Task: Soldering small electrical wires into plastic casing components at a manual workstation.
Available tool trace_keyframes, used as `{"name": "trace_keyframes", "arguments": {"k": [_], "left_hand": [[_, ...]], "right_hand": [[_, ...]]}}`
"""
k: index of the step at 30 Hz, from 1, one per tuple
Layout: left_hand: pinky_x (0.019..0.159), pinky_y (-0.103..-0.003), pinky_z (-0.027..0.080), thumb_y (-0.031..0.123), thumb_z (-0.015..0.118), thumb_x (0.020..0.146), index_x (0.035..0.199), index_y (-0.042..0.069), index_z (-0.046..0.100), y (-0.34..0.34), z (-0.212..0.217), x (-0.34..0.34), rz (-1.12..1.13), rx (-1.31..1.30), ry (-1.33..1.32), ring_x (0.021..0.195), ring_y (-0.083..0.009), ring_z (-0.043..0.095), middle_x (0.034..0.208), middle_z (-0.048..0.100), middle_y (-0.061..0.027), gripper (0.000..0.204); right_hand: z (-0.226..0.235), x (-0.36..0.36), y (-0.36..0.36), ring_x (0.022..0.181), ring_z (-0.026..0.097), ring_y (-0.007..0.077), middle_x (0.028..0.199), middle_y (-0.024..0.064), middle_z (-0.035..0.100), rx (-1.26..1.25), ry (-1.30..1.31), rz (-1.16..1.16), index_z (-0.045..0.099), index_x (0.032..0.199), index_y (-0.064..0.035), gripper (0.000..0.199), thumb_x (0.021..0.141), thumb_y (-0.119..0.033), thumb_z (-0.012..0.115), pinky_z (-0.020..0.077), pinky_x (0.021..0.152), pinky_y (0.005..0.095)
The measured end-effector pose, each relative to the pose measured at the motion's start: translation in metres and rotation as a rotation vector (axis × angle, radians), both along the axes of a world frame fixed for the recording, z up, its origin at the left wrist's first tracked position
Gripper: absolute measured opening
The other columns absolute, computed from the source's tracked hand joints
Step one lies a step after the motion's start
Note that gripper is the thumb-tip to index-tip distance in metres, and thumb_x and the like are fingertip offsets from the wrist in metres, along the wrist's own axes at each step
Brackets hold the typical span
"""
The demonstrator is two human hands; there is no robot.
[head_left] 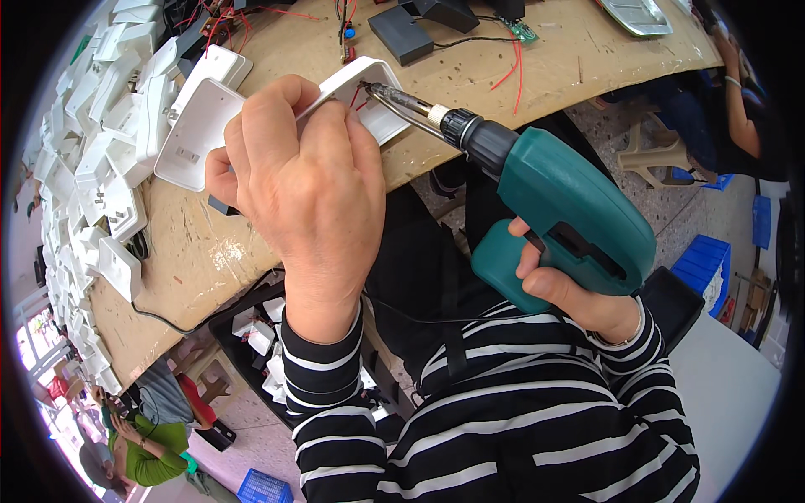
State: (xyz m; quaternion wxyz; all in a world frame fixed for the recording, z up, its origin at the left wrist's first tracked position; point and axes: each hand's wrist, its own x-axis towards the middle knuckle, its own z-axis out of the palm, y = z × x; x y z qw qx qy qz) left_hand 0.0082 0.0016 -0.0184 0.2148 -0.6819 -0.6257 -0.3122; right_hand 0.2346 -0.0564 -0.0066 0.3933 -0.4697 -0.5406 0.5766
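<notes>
Item: one open, box-shaped white plastic shell (386,124) with rounded corners and a thin raised rim, hollow side up. Location: at the near edge of the brown, glossy-covered tabletop (470,92). A thin red wire (361,106) showed inside.

Holding: the left hand (312,180), back uppermost, had its fingers bent and closed over the near wall of the shell. Just beside its thumb lay a second, shallow white plastic half-shell (189,134) with small slots in its floor.

Tool: one teal-green, gun-shaped plastic soldering tool (579,201) with a black collar and a slender metal tip (407,102). The right hand (574,293) gripped its handle; the tip reached into the shell.

Obscured: the left hand covered the shell's near side and part of its inside. Whether the tip touched the wire could not be told, nor could what the wire joined. The tool's body hid part of the right hand. The black rectangular box (401,35) beyond was whole; other black boxes at the upper edge were cut off. The heap of white plastic housings (109,151) at left blurred toward the rim.
</notes>
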Motion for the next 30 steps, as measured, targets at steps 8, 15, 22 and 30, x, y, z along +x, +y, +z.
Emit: {"name": "trace_keyframes", "arguments": {"k": [8,15,22,30], "left_hand": [[0.081,-0.039,0.029,0.009,0.069,0.07,0.07,0.009,0.064,0.0003,0.0004,0.0007,-0.005,-0.003,-0.01,0.088,-0.0204,0.051,0.095,0.055,0.0001,0.004],[0.082,-0.04,0.028,0.009,0.068,0.071,0.07,0.009,0.065,-0.0001,0.0008,0.0001,-0.002,-0.012,-0.013,0.088,-0.0206,0.051,0.096,0.055,0.0002,0.004],[0.083,-0.041,0.028,0.01,0.068,0.071,0.071,0.008,0.065,-0.0004,0.0009,0.0007,-0.005,-0.017,-0.013,0.089,-0.0209,0.051,0.097,0.055,0.0,0.004],[0.083,-0.04,0.028,0.009,0.068,0.071,0.07,0.008,0.065,0.0003,0.0011,0.0012,0.004,-0.015,-0.011,0.088,-0.0209,0.051,0.096,0.055,-0.0001,0.004]], "right_hand": [[0.0024,0.0021,0.0015,0.077,0.063,0.0144,0.092,0.0083,0.063,0.011,-0.063,0.034,0.067,0.092,-0.0005,0.031,0.073,-0.017,0.085,0.0504,0.067,0.0241],[0.0059,0.0024,0.0015,0.076,0.062,0.0139,0.094,0.0088,0.062,0.019,-0.074,0.035,0.066,0.1,0.0011,0.036,0.073,-0.016,0.084,0.0496,0.065,0.0239],[-0.0004,0.0046,0.0021,0.076,0.062,0.0125,0.097,0.0097,0.062,0.155,-0.114,0.091,0.063,0.106,0.0026,0.041,0.074,-0.014,0.083,0.0494,0.064,0.023],[0.0059,0.002,0.0035,0.073,0.062,0.0117,0.095,0.0089,0.062,0.131,-0.128,0.083,0.062,0.11,0.0041,0.044,0.075,-0.013,0.083,0.0499,0.063,0.0219]]}}
